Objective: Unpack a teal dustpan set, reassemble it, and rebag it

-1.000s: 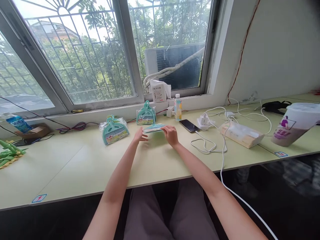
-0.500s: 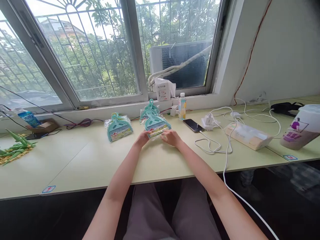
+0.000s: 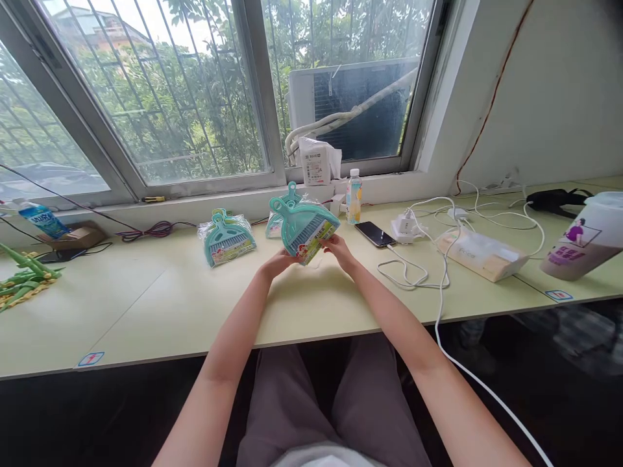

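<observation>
Both my hands hold a teal mini broom-and-dustpan set (image 3: 304, 226) wrapped in clear plastic, lifted and tilted above the pale green table (image 3: 146, 311). My left hand (image 3: 278, 263) grips its lower left corner. My right hand (image 3: 339, 250) grips its lower right edge. A second wrapped teal set (image 3: 228, 237) lies flat on the table to the left. A third wrapped teal set (image 3: 274, 225) is mostly hidden behind the held one.
A phone (image 3: 376, 234), white chargers and cables (image 3: 418, 259), a wrapped packet (image 3: 481, 254) and a large drink cup (image 3: 584, 235) lie to the right. A small bottle (image 3: 354, 205) and a carton (image 3: 315, 163) stand by the window sill. Green stalks (image 3: 24, 280) lie far left.
My hands picked the wrapped set up off the table and drew it nearer, tilting it upright so that its face shows.
</observation>
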`<state>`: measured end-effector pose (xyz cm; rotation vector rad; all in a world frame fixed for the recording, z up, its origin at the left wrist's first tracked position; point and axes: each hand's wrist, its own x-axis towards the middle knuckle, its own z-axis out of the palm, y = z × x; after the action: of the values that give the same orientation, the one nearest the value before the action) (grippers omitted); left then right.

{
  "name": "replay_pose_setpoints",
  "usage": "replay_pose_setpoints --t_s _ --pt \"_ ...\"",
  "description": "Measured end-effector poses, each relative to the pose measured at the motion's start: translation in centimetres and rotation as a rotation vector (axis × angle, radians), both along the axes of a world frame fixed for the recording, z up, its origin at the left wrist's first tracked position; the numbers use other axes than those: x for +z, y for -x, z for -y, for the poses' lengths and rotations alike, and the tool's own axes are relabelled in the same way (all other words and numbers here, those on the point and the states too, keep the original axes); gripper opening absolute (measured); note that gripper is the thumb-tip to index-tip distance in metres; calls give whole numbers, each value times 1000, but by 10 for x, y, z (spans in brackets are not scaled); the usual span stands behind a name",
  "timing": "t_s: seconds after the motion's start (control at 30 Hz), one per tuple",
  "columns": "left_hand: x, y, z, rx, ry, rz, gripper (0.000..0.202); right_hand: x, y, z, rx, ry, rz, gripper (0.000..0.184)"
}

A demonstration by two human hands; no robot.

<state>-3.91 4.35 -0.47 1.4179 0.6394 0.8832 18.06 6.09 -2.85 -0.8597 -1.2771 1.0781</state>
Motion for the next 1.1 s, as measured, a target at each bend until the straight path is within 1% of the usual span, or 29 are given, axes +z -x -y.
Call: replay_pose_setpoints --t_s 0.07,0.13,0.27,0.4,0.47,0.53,0.6,0.7,0.77,0.87,0.97,1.1 --pt "0 1 -2 -16 -21 -11 66 0 -1 2 4 -23 -71 47" --pt "0 4 -6 15 -30 22 63 0 -2 5 49 -30 -134 49" --pt "-3 9 -22 204 -17 109 55 1 -1 7 97 46 -188 49" --pt "-7 21 -37 423 42 128 46 2 -5 5 83 89 -199 42" --pt "-7 32 -40 491 47 141 42 2 -9 4 65 100 -188 39" --pt "-7 42 -40 511 48 149 43 2 -14 3 33 119 -169 36" --pt "-6 46 -38 514 68 115 50 2 -17 3 3 142 -155 32" --pt "-6 40 -33 465 62 -56 61 0 -18 2 -2 156 -150 31" --pt "-6 32 -30 460 23 -146 63 -2 -16 1 9 153 -144 30" --pt "-6 27 -28 553 -18 -129 59 -5 -14 0 26 149 -132 29" --pt "-7 31 -29 654 -39 -72 50 -6 -12 0 68 142 -125 28" --pt "-8 35 -34 764 -30 -76 34 -4 -10 2 106 166 -108 26"
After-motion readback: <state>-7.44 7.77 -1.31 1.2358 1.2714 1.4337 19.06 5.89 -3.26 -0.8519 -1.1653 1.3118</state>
